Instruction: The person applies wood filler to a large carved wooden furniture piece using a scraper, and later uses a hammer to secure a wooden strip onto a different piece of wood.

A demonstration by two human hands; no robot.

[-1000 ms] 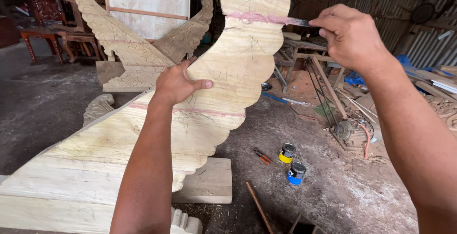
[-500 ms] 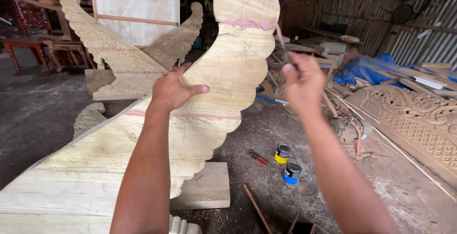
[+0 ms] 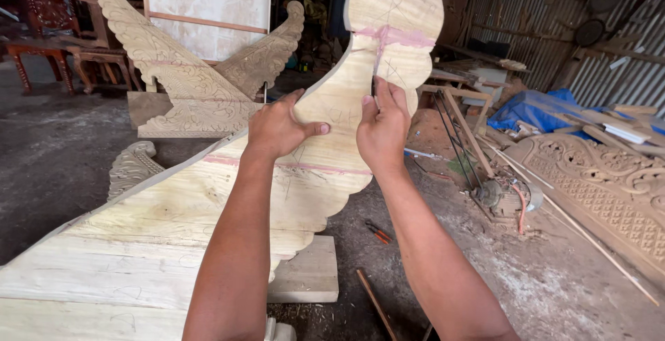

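Flat on the pale, scallop-edged wooden panel (image 3: 208, 244) lies the left hand (image 3: 277, 129); right hand (image 3: 381, 129) pinches a pencil (image 3: 375, 71).

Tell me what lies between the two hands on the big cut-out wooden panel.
Only bare pale wood of the panel, with faint pencil marks, shows between the left hand and right hand in the head view.
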